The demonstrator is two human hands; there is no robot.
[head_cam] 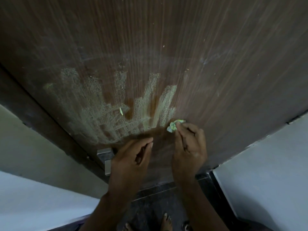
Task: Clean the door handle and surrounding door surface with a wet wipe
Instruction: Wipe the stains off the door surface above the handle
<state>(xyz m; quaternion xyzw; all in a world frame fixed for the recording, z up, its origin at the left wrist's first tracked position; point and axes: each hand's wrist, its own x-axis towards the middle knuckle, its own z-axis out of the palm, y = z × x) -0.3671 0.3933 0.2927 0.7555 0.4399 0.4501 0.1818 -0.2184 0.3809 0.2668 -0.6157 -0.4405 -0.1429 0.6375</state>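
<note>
Head view, sole entry. Door (pixel 216 55): brown wood grain, streaked with a wet, foamy patch (pixel 116 104) above the handle. Wet wipe (pixel 173 125): wadded small, pinched in the right hand (pixel 188 147), pressed to the door at the patch's right edge. Left hand (pixel 131 159): fingers loosely curled, holding nothing, just beside the metal door handle (pixel 105 157). Step, as judged: wiping the surrounding surface. Next move likely calls for strokes over the dry lower area and the handle.
</note>
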